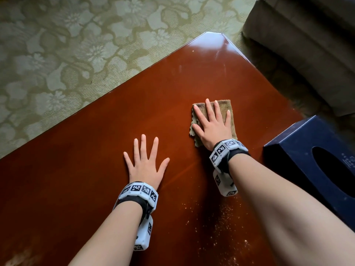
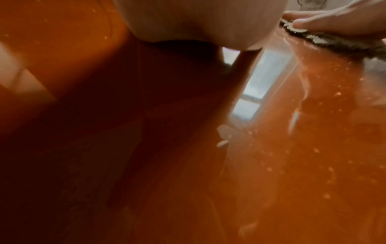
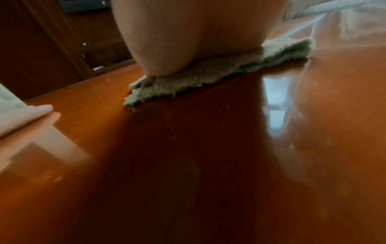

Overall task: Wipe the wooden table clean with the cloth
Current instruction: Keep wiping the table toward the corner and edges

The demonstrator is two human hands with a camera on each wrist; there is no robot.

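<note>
Reddish-brown glossy wooden surface (image 1: 115, 150): your right hand (image 1: 212, 125) presses flat on the folded tan terry cloth (image 1: 228, 110) mid-surface; left hand (image 1: 146, 162) rests splayed, holding nothing. Pale crumbs (image 1: 221, 217) near you remain; wiping looks unfinished.

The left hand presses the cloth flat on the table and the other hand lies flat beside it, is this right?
Not quite: the head view shows the right hand pressing the cloth flat on the table; the left hand lies flat beside it.
</note>
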